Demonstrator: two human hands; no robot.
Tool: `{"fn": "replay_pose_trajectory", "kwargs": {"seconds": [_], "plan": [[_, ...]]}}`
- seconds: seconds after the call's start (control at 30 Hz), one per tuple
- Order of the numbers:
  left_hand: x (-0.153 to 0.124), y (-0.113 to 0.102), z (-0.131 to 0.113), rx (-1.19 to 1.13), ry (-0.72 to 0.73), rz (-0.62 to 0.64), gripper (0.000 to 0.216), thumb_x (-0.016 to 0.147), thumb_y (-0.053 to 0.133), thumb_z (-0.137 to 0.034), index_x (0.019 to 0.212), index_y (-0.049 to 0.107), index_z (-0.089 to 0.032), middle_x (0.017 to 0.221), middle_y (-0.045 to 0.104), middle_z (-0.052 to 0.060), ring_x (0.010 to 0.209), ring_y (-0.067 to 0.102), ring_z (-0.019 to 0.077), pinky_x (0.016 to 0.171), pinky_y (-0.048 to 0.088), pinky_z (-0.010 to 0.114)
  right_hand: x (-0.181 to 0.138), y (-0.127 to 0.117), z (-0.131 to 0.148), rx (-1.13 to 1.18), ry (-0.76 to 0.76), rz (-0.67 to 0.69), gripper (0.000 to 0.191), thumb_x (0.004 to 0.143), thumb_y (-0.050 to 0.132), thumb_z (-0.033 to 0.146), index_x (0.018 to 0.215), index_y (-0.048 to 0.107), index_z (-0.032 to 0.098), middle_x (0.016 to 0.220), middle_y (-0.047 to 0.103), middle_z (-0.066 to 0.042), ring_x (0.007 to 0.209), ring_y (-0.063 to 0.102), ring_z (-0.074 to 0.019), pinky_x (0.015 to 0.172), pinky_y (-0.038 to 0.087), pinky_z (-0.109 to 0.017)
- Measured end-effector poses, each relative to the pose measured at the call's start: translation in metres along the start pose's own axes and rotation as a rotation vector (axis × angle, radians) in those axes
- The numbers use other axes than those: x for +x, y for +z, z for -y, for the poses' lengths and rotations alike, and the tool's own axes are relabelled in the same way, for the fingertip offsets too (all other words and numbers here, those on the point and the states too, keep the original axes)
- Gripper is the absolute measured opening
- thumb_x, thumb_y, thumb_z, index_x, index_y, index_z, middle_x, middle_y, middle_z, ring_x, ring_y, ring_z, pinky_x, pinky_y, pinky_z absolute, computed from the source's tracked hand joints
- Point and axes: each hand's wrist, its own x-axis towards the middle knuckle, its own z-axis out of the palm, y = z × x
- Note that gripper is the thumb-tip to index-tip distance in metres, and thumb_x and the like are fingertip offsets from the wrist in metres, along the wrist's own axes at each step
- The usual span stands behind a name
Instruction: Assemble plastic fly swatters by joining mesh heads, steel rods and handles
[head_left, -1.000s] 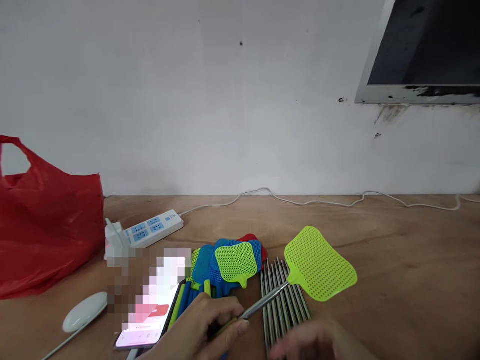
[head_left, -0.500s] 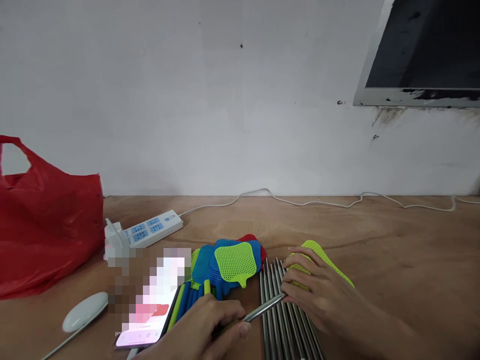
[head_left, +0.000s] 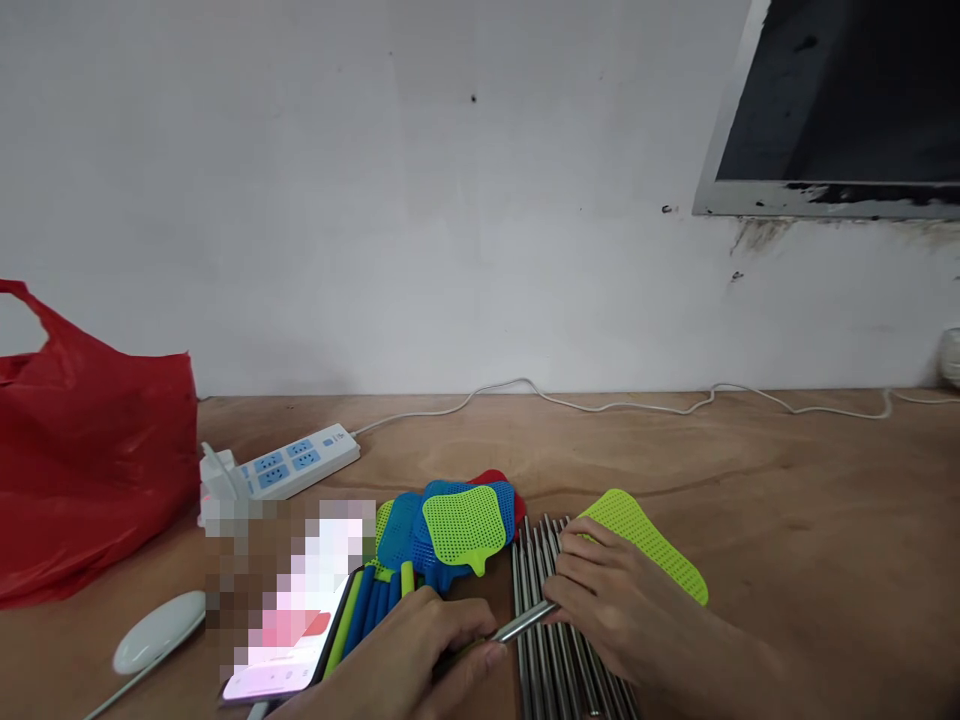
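My left hand is closed round the thin metal rod of a fly swatter, low in the middle of the view. My right hand grips the neck of the same swatter, fingers curled over the near end of its yellow-green mesh head. Under my right hand lies a row of several bare metal rods. A pile of blue, green and red swatter heads lies just left of the rods, with several coloured plastic handles beside it.
A phone with a lit screen lies left of my left hand. A white oval device, a white power strip with its cable, and a red plastic bag sit on the wooden table.
My right hand came up from the bottom edge and closed on the swatter's neck and head. The swatter head now lies lower and flatter. My left hand kept its hold on the rod.
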Motion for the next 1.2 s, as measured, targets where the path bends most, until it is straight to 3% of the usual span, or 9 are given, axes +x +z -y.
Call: {"fn": "replay_pose_trajectory", "kwargs": {"seconds": [0.23,0.4,0.57,0.77,1.0,1.2], "plan": [[-0.003,0.0,-0.007,0.024,-0.011,-0.015,0.04,0.104,0.034,-0.042,0.085,0.062,-0.021,0.078,0.065,0.0,0.072,0.054,0.016,0.065,0.038,0.026,0.0,0.001,-0.005,0.062,-0.004,0.01,0.019,0.091,0.062,0.013,0.073,0.058,0.019,0.07,0.06,0.0,0.069,0.051,-0.0182,0.069,0.043,-0.032],[-0.006,-0.001,-0.008,0.039,-0.001,-0.056,0.043,0.105,0.031,-0.045,0.085,0.062,-0.022,0.077,0.063,0.001,0.071,0.054,0.0161,0.066,0.038,0.027,-0.002,0.0,-0.005,0.119,0.031,0.001,0.019,0.091,0.061,0.011,0.074,0.057,0.019,0.072,0.059,0.0,0.073,0.049,-0.018,0.072,0.042,-0.032],[-0.007,-0.006,-0.008,0.04,-0.013,-0.02,0.041,0.104,0.034,-0.044,0.078,0.058,-0.022,0.073,0.061,0.0,0.069,0.053,0.0163,0.063,0.037,0.027,-0.002,-0.003,-0.005,0.165,0.058,0.036,0.021,0.094,0.058,0.013,0.074,0.056,0.02,0.072,0.06,0.0,0.072,0.049,-0.0176,0.07,0.041,-0.032],[-0.012,-0.009,-0.006,0.016,-0.026,-0.008,0.043,0.104,0.032,-0.047,0.086,0.062,-0.022,0.076,0.062,0.001,0.072,0.054,0.017,0.063,0.038,0.027,0.0,-0.006,-0.005,0.217,0.059,0.015,0.025,0.095,0.052,0.011,0.072,0.057,0.019,0.068,0.059,0.0,0.07,0.047,-0.0172,0.069,0.041,-0.032],[-0.01,-0.017,-0.002,-0.009,-0.038,0.085,0.042,0.104,0.033,-0.048,0.081,0.057,-0.022,0.076,0.062,0.0,0.074,0.053,0.0168,0.066,0.037,0.027,0.004,-0.015,-0.003,0.144,0.052,0.085,0.02,0.094,0.057,0.017,0.075,0.06,0.019,0.073,0.063,-0.001,0.07,0.052,-0.018,0.074,0.044,-0.034],[-0.011,-0.014,-0.003,0.031,-0.019,0.048,0.041,0.104,0.035,-0.047,0.082,0.059,-0.022,0.078,0.063,0.001,0.074,0.054,0.0181,0.065,0.037,0.028,0.006,-0.01,0.002,-0.012,-0.017,0.07,0.019,0.095,0.06,0.028,0.079,0.062,0.018,0.072,0.065,-0.001,0.071,0.058,-0.0207,0.079,0.043,-0.038]]}}
